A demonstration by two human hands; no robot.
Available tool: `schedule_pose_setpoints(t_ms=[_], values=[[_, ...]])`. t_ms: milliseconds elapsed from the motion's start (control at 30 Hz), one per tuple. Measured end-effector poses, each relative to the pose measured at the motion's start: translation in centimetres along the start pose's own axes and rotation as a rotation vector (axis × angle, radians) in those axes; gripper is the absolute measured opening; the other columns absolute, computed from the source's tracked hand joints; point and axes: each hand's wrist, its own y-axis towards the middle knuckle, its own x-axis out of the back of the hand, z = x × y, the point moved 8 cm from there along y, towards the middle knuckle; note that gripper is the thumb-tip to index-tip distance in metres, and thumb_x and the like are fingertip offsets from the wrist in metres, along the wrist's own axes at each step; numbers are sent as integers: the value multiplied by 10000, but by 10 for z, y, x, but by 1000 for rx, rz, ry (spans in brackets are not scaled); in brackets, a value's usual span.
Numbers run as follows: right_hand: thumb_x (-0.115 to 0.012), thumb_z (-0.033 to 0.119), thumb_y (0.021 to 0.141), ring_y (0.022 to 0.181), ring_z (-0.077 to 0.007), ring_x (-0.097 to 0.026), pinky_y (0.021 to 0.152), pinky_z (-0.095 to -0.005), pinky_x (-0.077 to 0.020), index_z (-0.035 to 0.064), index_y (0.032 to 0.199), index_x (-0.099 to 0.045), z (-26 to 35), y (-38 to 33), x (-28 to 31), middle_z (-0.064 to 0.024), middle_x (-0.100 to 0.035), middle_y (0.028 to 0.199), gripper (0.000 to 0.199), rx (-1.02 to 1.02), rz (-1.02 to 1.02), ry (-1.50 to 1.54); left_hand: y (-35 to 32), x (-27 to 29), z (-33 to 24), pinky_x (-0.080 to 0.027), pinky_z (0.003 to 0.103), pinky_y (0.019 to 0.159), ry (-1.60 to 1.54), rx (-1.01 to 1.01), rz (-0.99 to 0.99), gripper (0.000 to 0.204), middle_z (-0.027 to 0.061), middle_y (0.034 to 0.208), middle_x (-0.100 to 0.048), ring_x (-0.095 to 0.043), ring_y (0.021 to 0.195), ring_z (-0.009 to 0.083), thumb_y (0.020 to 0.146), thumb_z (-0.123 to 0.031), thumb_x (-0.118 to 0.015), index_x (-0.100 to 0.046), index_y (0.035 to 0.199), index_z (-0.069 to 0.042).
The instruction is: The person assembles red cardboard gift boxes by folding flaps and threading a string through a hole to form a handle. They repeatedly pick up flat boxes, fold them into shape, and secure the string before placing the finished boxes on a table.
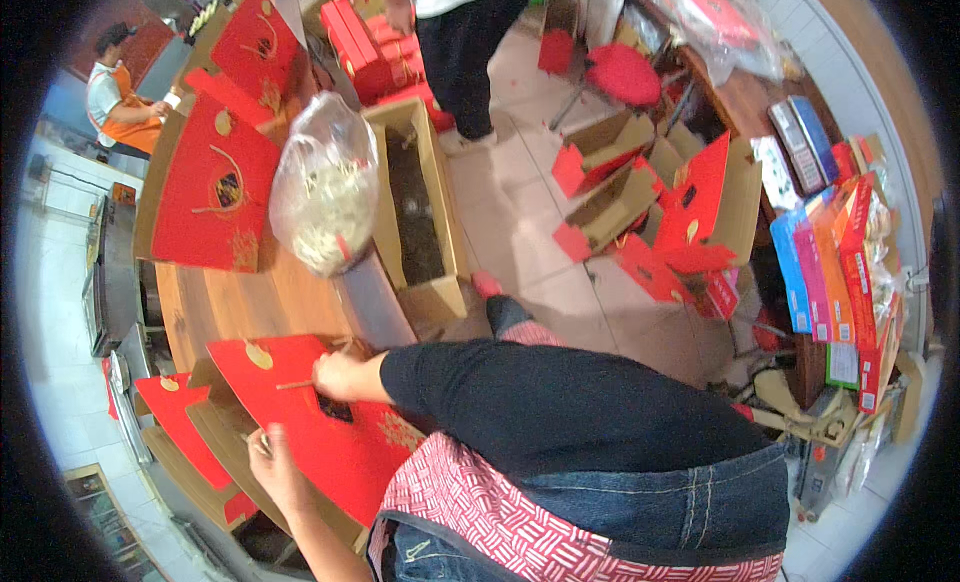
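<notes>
A red gift-box panel [330,462] with gold print and a dark window leans in front of me at the table's near end. My right hand [340,375] is closed at its upper part, where a tan cord handle [293,385] sticks out beside the fingers. At the panel's left edge is my left hand [275,470], thumb raised and fingers curled; what they hold, if anything, is too small to make out. Behind it stand brown cardboard [222,430] and another red box panel [180,422].
A clear bag of pale cords [330,207] sits on the wooden table [235,307], near red boxes [200,187]. Beside it stands an open carton [425,172]. Half-formed red boxes [610,197] lie on the floor. A person [465,42] handles red boxes; another [120,92] wears an orange apron.
</notes>
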Motion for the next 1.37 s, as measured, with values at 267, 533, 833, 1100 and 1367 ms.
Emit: schedule_pose_setpoints(t_ms=[267,533,833,1100,1367], values=[[-504,205,804,721,-266,-614,652,-368,-470,71,768,-635,-143,-186,22,-126,-631,769,191,-365,-21,448,-13,21,46,-432,285,805,4,117,37,312,104,1016,-583,-550,890,155,838,-70,-468,-512,1119,57],[-650,279,735,571,-159,-570,555,-319,-441,71,572,-620,-186,-249,145,-50,-596,587,265,-607,-448,688,-12,0,40,-456,297,769,-46,213,69,304,108,981,-593,-573,867,178,827,-93,-472,-524,1084,61],[-578,132,820,479,-97,-446,419,-207,-372,17,803,-535,-138,-182,225,-82,-553,690,123,-411,-762,1826,-35,-16,9,-451,295,801,-118,220,55,350,94,1038,-587,-571,901,176,824,-134,-505,-519,1137,23],[-603,40,775,590,-94,-558,525,-211,-453,-17,905,-591,-19,-115,148,-63,-621,749,143,-401,-162,1528,-56,-3,31,-455,292,675,-147,573,57,228,53,829,-610,-582,718,155,756,-188,-527,-579,893,-13],[-653,100,724,588,-154,-600,578,-277,-479,37,777,-661,35,-102,68,-74,-645,677,83,-337,26,1100,-59,-4,40,-456,311,702,-157,680,33,274,53,843,-604,-577,743,162,755,-243,-532,-558,922,-28]])
